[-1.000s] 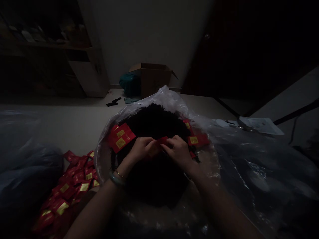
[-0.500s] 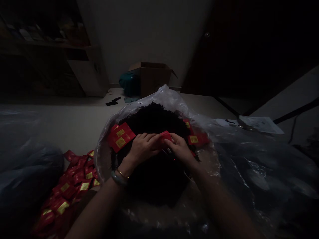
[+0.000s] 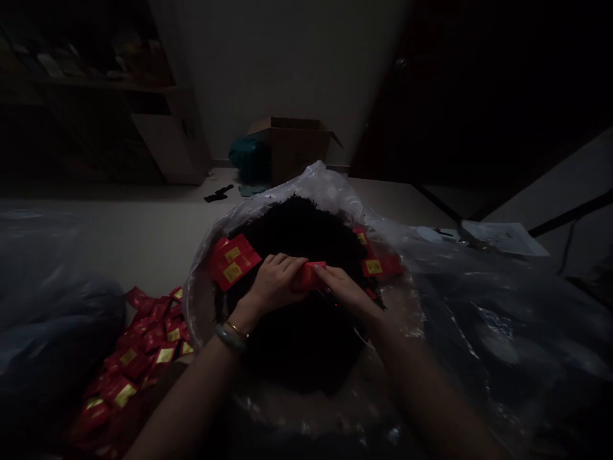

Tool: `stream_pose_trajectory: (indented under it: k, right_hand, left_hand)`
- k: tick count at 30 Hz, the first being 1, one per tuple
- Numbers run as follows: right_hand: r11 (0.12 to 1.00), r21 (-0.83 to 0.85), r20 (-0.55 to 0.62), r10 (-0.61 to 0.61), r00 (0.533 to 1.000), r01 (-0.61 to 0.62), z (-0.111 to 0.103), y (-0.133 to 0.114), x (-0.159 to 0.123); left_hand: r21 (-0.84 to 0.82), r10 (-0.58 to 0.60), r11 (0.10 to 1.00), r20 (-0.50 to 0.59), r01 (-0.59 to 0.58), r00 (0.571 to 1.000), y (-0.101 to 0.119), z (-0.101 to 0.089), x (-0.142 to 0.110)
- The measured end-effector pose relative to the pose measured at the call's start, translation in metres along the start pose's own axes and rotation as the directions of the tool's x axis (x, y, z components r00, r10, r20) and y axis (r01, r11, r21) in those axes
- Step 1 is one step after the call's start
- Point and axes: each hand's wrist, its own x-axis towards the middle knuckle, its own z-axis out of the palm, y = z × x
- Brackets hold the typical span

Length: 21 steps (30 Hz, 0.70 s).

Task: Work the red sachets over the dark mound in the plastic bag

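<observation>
Red packet gripped above dark heap

A left hand [image 3: 274, 281] wraps one side of a red packet [image 3: 310, 276] while the right hand [image 3: 343, 286] pinches its other edge, above a dark, shredded heap [image 3: 297, 227] in a plastic-lined round container [image 3: 400, 313]; a second earlier the packet stretched slantwise between the hands; left fingers now cover more of it, suggesting work on this one continues; gold-marked packets [image 3: 234, 262] flank the heap; a packet pile [image 3: 153, 335] lies on the floor [image 3: 143, 236].
</observation>
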Motion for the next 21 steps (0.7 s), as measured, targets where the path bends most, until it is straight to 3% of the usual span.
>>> stream_pose_trajectory:
  k: [7, 16, 21]
  right_hand:
    - [0.993, 0.118, 0.125, 0.005, 0.992, -0.020, -0.002, -0.005, -0.004]
    - [0.942, 0.324, 0.150, 0.042, 0.988, -0.089, 0.003, -0.009, -0.009]
    - [0.972, 0.224, 0.137, 0.047, 0.989, -0.077, 0.003, -0.013, -0.010]
  left_hand:
    - [-0.267, -0.050, 0.963, 0.005, 0.049, 0.999, -0.011, 0.007, -0.001]
    - [-0.389, -0.016, 0.921, 0.017, 0.021, 1.000, -0.010, -0.007, 0.002]
    - [-0.383, -0.009, 0.923, 0.066, 0.034, 0.998, -0.012, -0.012, 0.001]
